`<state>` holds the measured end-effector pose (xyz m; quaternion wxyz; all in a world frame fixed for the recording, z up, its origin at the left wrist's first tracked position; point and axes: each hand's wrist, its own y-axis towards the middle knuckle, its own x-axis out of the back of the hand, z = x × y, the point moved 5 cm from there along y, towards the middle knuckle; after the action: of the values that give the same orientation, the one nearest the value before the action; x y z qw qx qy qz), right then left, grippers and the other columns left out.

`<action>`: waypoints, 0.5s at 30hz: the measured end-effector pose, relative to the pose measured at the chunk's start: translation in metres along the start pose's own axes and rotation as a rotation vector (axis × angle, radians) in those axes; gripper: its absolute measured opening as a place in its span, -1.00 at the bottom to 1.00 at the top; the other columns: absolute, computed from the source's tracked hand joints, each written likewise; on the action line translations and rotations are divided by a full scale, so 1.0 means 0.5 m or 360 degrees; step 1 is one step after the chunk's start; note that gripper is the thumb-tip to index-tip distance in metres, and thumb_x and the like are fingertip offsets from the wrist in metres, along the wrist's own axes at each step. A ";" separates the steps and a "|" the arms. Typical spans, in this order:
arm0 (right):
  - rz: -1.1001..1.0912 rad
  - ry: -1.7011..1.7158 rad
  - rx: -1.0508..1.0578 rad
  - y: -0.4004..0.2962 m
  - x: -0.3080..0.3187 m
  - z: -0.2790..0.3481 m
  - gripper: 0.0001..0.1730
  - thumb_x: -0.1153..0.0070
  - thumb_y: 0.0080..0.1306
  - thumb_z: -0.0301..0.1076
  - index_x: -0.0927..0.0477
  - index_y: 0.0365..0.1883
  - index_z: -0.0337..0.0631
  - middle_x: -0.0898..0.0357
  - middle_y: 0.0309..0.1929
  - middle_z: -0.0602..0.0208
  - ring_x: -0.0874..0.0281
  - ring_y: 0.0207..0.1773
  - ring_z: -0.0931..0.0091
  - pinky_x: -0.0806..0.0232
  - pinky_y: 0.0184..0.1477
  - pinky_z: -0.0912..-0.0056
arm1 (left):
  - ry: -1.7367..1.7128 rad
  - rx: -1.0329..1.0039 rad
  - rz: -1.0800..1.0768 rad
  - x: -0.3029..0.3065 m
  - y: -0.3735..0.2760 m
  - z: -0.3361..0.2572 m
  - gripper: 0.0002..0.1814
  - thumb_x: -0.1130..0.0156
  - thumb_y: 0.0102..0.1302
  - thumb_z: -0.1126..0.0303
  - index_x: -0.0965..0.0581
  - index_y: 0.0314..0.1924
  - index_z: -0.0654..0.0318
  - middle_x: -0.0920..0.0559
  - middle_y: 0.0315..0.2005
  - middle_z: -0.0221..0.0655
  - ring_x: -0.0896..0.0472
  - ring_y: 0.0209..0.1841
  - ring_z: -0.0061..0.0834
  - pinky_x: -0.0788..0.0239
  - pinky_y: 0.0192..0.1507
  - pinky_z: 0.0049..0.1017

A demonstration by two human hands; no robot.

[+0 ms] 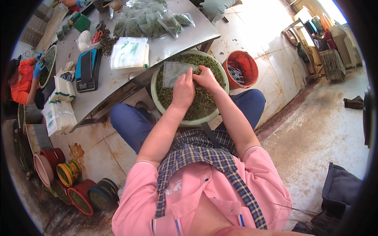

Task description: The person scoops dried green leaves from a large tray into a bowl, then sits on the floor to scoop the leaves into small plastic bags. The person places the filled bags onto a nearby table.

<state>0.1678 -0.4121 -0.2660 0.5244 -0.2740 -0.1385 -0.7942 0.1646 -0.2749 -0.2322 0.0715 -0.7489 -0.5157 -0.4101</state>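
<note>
A pale green basin [154, 101] sits between my knees, filled with small green berries or seed-like produce [203, 103]. Over this heap lies a flat clear plastic bag [172, 72]. My left hand [184, 90] grips the bag near its right edge, fingers pointing away from me. My right hand [207, 79] meets it there, thumb and fingertips curled together beside the left fingers. Whether the right fingertips pinch the bag's edge is hidden by the hand itself.
A metal table [109, 85] bears filled bags [147, 25], a stack of printed bags [128, 53] and a digital scale [88, 70]. A red bucket [241, 69] stands right of the basin. Several tubs [79, 197] line the lower left floor. A co-worker in orange [23, 79] sits far left.
</note>
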 end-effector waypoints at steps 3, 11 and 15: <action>0.0670 0.1271 -0.0648 -0.016 -0.008 -0.018 -0.48 -0.26 0.19 -0.34 -0.53 0.09 -0.43 -0.64 -0.15 0.21 -0.62 -0.17 0.44 -0.50 -0.20 0.37 | -0.0061 0.0090 -0.0105 0.005 0.011 0.033 -0.57 -0.02 0.33 0.53 -0.43 0.21 0.37 -0.57 -0.24 0.02 -0.55 -0.14 0.05 -0.42 -0.10 -0.11; 0.0078 -0.0355 -0.0051 0.001 0.013 0.019 -0.53 -0.25 0.11 -0.48 -0.58 0.03 -0.41 -0.65 -0.27 0.18 -0.61 -0.21 0.44 -0.55 -0.27 0.44 | -0.0085 0.0056 0.0075 0.005 0.013 -0.027 -0.56 -0.04 0.32 0.50 -0.43 0.22 0.38 -0.60 -0.16 0.06 -0.57 -0.09 0.08 -0.43 -0.07 -0.12; 0.0858 0.1165 -0.0574 -0.015 0.027 0.052 -0.29 -0.17 0.23 -0.51 -0.24 0.35 -0.39 -0.47 -0.01 0.26 -0.56 -0.10 0.46 -0.59 -0.12 0.31 | -0.0201 0.0167 -0.0222 0.016 0.019 0.031 -0.61 -0.03 0.31 0.50 -0.48 0.14 0.41 -0.61 -0.22 0.03 -0.60 -0.16 0.04 -0.45 -0.09 -0.14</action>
<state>0.1642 -0.4061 -0.2364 0.6698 -0.0893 0.2707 -0.6857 0.1817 -0.2654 -0.2336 0.0492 -0.7307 -0.5908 -0.3386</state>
